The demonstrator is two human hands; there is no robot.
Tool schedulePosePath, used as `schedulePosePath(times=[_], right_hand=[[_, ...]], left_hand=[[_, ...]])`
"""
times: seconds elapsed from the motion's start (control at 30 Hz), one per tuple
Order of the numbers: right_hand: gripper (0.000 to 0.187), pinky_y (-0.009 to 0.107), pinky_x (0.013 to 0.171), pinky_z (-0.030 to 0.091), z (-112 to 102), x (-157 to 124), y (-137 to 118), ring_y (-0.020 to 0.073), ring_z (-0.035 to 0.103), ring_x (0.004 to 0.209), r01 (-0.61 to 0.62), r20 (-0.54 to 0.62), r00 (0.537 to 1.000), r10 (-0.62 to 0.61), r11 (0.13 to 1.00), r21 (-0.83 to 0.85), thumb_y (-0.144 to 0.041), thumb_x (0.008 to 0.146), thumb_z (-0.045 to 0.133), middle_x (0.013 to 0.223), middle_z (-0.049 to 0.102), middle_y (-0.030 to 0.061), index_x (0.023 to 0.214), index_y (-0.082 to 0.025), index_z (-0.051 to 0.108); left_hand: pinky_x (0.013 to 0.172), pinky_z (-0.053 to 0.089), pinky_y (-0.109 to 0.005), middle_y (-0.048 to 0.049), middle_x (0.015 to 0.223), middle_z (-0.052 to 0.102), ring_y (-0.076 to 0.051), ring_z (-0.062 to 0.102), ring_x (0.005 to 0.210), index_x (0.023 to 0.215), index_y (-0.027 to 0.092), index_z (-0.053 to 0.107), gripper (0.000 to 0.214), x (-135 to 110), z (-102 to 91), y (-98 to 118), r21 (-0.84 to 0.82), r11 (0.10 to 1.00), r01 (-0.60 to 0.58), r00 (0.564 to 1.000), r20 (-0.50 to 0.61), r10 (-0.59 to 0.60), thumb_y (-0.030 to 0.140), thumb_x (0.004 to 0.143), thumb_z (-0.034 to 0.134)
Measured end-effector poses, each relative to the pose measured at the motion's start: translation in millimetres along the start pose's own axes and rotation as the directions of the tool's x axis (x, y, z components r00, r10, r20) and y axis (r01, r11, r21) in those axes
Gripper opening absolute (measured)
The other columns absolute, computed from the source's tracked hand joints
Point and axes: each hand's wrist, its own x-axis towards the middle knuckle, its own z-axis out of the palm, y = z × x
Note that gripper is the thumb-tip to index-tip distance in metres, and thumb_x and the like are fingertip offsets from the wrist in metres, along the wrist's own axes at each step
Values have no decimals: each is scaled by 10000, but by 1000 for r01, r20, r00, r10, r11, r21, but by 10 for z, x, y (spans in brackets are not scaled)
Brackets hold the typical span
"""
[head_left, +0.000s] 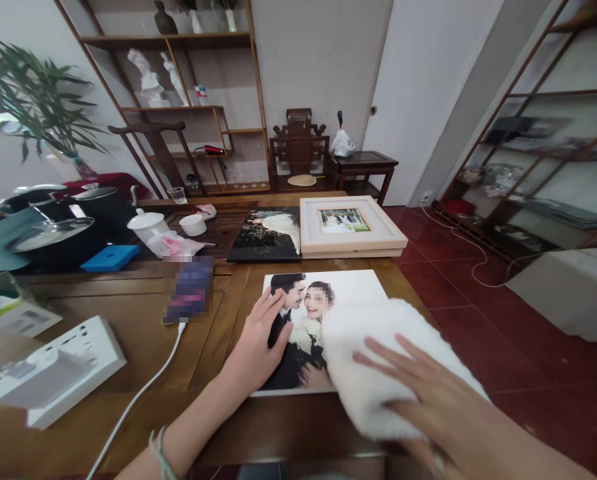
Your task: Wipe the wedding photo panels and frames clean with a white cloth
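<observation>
A glossy white photo panel [356, 285] with a couple's portrait lies near the table's front right edge. My left hand [258, 343] rests on its left part, fingers extended and apart, with nothing in them. A thick, fluffy white cloth [363, 320] covers the panel's right part and extends past its edge. On top of the cloth lies my right hand [413, 380], somewhat blurred, its fingers spread and pressing down. Beyond the panel are a dark photo panel [258, 243] and a light wooden picture frame [353, 247].
At the left, a white power strip [86, 380] sits on the wooden table [143, 287], with a white cable [153, 377] running forward. Behind are a blue box [110, 258], a lidded pan [58, 237], a white teapot [146, 227] and a white cup [192, 225].
</observation>
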Motion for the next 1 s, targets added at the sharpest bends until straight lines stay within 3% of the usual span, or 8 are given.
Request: schedulePosePath(times=[0.1,0.23,0.47,0.6,0.7,0.87,1.0], right_hand=[[275,558,1098,207,-2,-37,-143,311,332,1315,99,52,993,-102,993,62,-188,768,573,1413,420,22,988,-298,695],[338,550,1113,163,-116,148,-2,269,262,1354,21,72,997,-26,997,76,-177,805,543,1449,376,29,1113,-277,640],[333,561,1111,152,-170,687,702,246,285,1351,28,-100,994,-35,997,-68,-320,952,397,1396,458,92,1213,-236,586],[322,558,1100,193,-86,793,834,251,334,1329,-5,-232,972,-31,988,-155,-304,945,408,1391,464,102,1197,-234,595],[296,589,1079,203,-24,688,653,272,310,1339,-10,-242,970,-36,982,-187,-242,911,444,1365,496,96,1146,-242,625],[302,649,1064,158,153,337,66,332,232,1360,95,-98,989,-109,986,-139,-205,785,563,1444,389,75,1068,-254,658],[258,571,1107,149,278,212,-202,296,315,1332,238,-60,968,-245,966,-99,-154,778,561,1410,440,33,972,-259,694]], left_hand=[[1094,328,-475,-145,1384,489,-258,318,1366,1287,107,495,433,4,2,-11,-8,1000,-11,1000,1,11,314,911,441],[1096,321,-483,-156,1377,494,-264,317,1366,1285,92,501,431,12,2,-18,-20,1000,-16,1000,8,16,300,915,429],[1083,322,-513,-153,1404,462,-274,275,1383,1301,112,493,430,9,-17,-16,-32,999,-7,998,57,9,292,915,425],[1079,330,-509,-144,1385,488,-271,298,1374,1284,130,509,415,11,-17,-5,-43,999,10,999,48,-8,290,908,438],[1078,332,-510,-141,1385,489,-273,313,1367,1272,138,521,404,15,-7,-2,-52,999,13,999,33,-11,281,902,446],[1090,315,-506,-145,1388,484,-269,314,1367,1274,129,518,406,18,16,-17,-60,998,-2,1000,13,3,275,904,438],[1087,313,-518,-150,1405,462,-275,289,1377,1288,118,501,417,15,11,-30,-60,998,0,999,36,2,278,909,430]])
